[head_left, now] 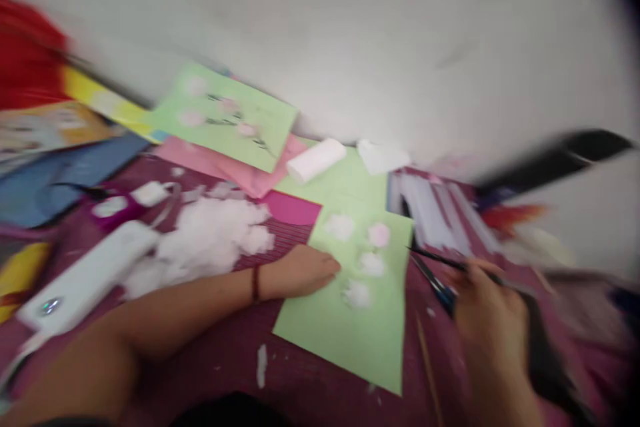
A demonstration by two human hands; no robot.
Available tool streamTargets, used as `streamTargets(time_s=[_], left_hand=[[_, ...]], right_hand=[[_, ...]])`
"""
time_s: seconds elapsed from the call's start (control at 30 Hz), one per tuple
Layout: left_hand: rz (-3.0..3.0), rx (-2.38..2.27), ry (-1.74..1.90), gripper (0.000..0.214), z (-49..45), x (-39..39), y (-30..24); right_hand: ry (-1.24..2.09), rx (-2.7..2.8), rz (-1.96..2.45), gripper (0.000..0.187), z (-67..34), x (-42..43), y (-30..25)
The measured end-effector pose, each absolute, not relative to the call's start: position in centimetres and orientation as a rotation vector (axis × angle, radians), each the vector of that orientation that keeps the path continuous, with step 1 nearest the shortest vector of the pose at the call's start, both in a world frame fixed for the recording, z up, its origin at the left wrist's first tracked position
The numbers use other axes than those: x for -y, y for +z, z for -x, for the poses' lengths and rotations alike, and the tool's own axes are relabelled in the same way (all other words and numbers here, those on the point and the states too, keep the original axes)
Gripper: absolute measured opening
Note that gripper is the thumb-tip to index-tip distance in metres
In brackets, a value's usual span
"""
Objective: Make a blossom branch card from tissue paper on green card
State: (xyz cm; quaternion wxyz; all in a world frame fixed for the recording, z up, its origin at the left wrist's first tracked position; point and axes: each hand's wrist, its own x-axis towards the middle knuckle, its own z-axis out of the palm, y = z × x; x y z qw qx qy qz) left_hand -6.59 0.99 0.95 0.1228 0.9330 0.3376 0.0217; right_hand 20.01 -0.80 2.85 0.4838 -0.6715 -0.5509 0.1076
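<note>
A light green paper sheet lies on the maroon cloth, with several fluffy white cotton tufts and a pale pink one on its upper half. Across its left edge rests my left hand, fingers curled together and pressing the sheet down. My right hand is closed around a thin black pen-like tool, its tip near the sheet's right edge. Motion blur hides whether this is a pen or a brush. Beneath the tool, blue-handled scissors seem to lie beside the sheet.
A heap of cotton sits left of the sheet, beside a white power strip. Behind are a green card with pink blossoms, a white roll and white strips. A thin wooden stick lies at right.
</note>
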Motion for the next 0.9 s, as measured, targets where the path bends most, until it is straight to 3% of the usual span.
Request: streamTargets(time_s=[0.17, 0.33, 0.67, 0.9], left_hand=[[-2.734, -0.840, 0.094, 0.017, 6.5, -2.5, -0.4], [-2.764, -0.827, 0.103, 0.017, 6.7, -2.1, -0.8], [-2.775, -0.690, 0.313, 0.024, 7.3, -2.4, -0.8], [-2.738, -0.730, 0.217, 0.026, 7.3, -2.3, -0.6]], right_hand=[[0.595, 0.908, 1.485, 0.020, -21.1, 1.3, 1.5], [0.720, 0.869, 1.461, 0.015, -20.7, 0.3, -0.2], [0.663, 0.905, 1.433, 0.011, -21.1, 1.6, 0.5], [0.603, 1.025, 1.536, 0.010, -18.5, 6.3, 4.1]])
